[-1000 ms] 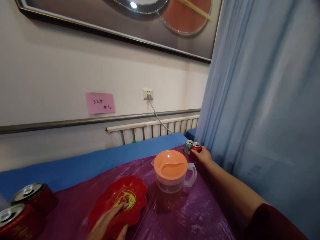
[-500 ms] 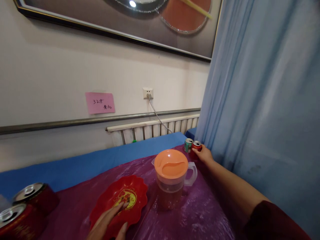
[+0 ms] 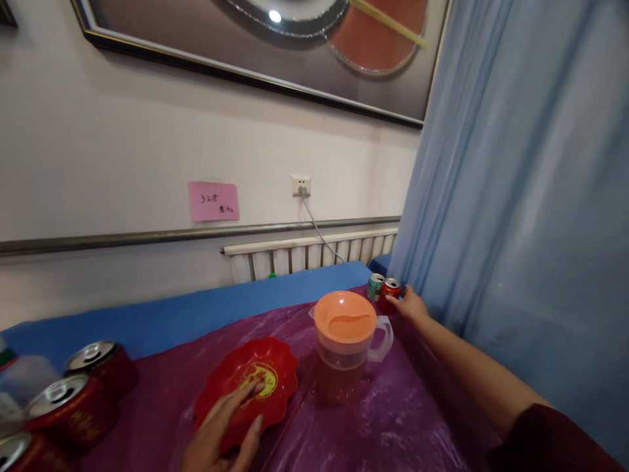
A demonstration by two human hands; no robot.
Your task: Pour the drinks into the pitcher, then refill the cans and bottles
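My left hand (image 3: pixel 221 429) is over the near part of a red scalloped plate (image 3: pixel 278 412) with a yellow printed centre. Its fingers are apart and hold nothing; whether they touch the plate I cannot tell. At the table's far right, my right hand (image 3: pixel 413 307) is beside a red drink can (image 3: pixel 392 287). Its fingers are spread, with the thumb at the can's front and the other fingers a little to its right. That can stands upright against a green can (image 3: pixel 375 286). Between my hands stands a clear jug (image 3: pixel 341 373) with an orange lid and some liquid inside.
Several red cans (image 3: pixel 73 413) stand at the left, near a partly visible clear bottle (image 3: pixel 29 380). Purple plastic sheeting (image 3: pixel 373 432) covers the table over a blue cloth (image 3: pixel 196 295). A blue curtain (image 3: pixel 515 196) hangs at the right; a radiator (image 3: pixel 304 255) runs behind.
The view has shifted left, bringing more cans and a bottle into sight. My right hand's fingers have loosened from the red can, which stands beside the green one. My left hand stays over the plate.
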